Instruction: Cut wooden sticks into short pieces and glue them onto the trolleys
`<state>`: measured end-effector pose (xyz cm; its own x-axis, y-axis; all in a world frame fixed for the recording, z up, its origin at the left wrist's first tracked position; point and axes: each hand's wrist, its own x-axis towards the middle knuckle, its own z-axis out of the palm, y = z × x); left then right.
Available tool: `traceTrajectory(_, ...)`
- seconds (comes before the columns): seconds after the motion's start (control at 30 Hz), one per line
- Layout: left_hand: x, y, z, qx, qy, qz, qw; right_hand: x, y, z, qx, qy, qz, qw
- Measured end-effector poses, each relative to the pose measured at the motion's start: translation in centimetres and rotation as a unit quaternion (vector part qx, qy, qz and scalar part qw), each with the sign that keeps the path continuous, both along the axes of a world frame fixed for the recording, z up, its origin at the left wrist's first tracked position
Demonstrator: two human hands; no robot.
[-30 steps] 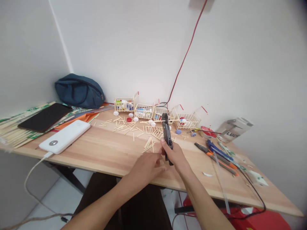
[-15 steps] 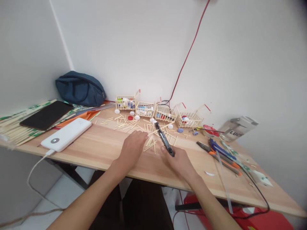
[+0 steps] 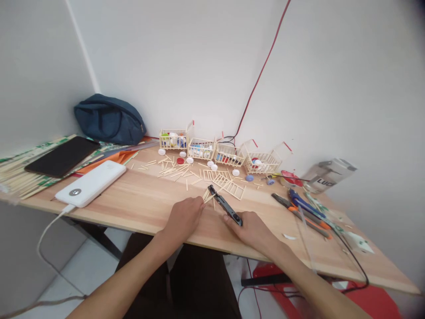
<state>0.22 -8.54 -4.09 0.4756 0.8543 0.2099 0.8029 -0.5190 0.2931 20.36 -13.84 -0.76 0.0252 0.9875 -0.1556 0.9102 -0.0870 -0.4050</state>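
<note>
My right hand [image 3: 252, 229] grips a black cutter tool [image 3: 224, 205] that lies low over the wooden table [image 3: 139, 201], its tip pointing up and left. My left hand [image 3: 184, 218] rests on the table with fingers curled, pinching thin wooden sticks [image 3: 207, 196] right at the tool's tip. More loose sticks [image 3: 172, 170] and flat stick grids [image 3: 229, 184] lie just beyond. A row of small stick-built carts [image 3: 215, 153] with bottle caps stands along the wall.
A white power bank [image 3: 91, 182] with cable, a black phone [image 3: 61, 156] and a blue bag [image 3: 109, 119] sit at left. Pliers and blue-handled tools [image 3: 303, 208], a silver box [image 3: 328, 175] and a red wire [image 3: 262, 71] are at right.
The cutter came down from upright to nearly flat on the table. My left hand reached out to the loose sticks, then drew back with some to the tool's tip.
</note>
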Motion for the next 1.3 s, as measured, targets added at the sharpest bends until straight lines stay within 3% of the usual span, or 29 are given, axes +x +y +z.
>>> traceTrajectory(0.67, 0.2, -0.3, 0.3, -0.023, 0.031, 0.020, 0.999, 0.3, 1.0, 0.4, -0.031, -0.018, 0.013, 0.999)
traceTrajectory(1.3, 0.0, -0.4, 0.3, -0.037, 0.016, 0.011, 0.999, 1.0, 0.9, 0.5, -0.007, -0.011, 0.033, 0.999)
